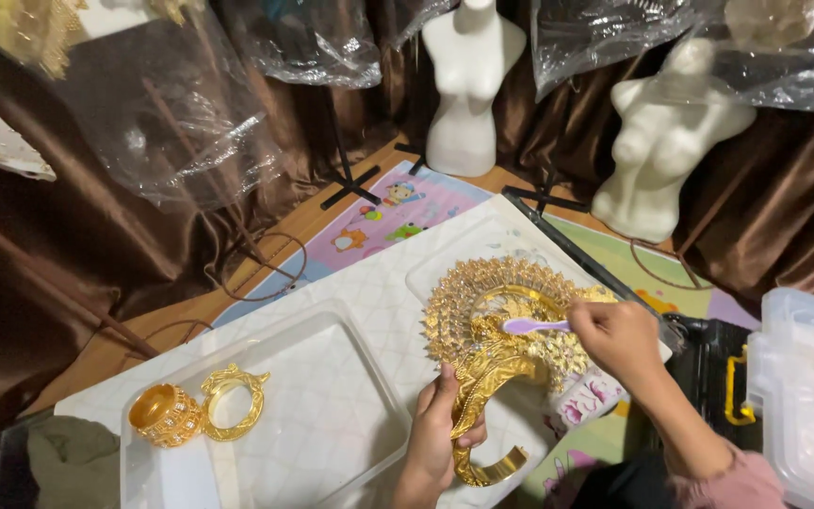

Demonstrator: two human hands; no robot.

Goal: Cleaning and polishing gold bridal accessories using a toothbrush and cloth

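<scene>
My left hand [437, 429] grips the curved lower band of an ornate golden headpiece [492, 325] with a fan-shaped filigree crest, holding it upright over a white plastic tray. My right hand [622, 337] holds a small purple brush [534, 326], its tip resting against the middle of the crest. Two smaller golden ornaments, a round bangle [164, 415] and an open ring-shaped piece [233, 402], lie in a clear plastic tray [332, 415] at the lower left.
Two white torso mannequins [468, 80] [663, 155] stand at the back before brown satin drapes and clear plastic covers. A colourful play mat [398, 212] covers the floor. Clear plastic boxes [807, 396] sit at the right, next to a black case [708, 363].
</scene>
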